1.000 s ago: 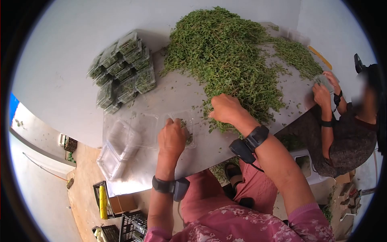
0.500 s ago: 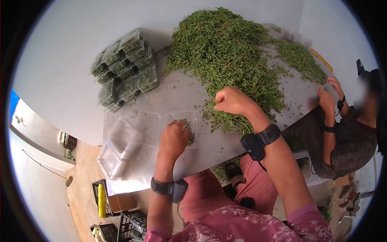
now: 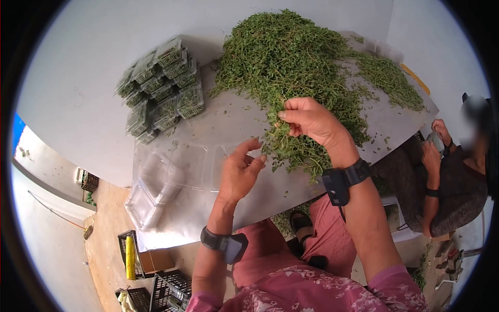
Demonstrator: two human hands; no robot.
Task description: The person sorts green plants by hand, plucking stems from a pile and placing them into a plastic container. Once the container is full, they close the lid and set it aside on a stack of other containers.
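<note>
Mid-frame, the right hand (image 3: 317, 124) pinches greens (image 3: 291, 60) between its fingers (left hand (image 3: 239, 172) spread wide, looks empty), so yanking that tangle could dump some off the bench (image 3: 231, 118).

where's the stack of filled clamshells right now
In the head view, the filled clear plastic clamshells are stacked at the table's upper left, left of the big heap of green sprigs and beyond the nested empty clamshells.

Left hand (image 3: 239, 174) open, right hand (image 3: 315, 122) pinching (seemingly)
</note>
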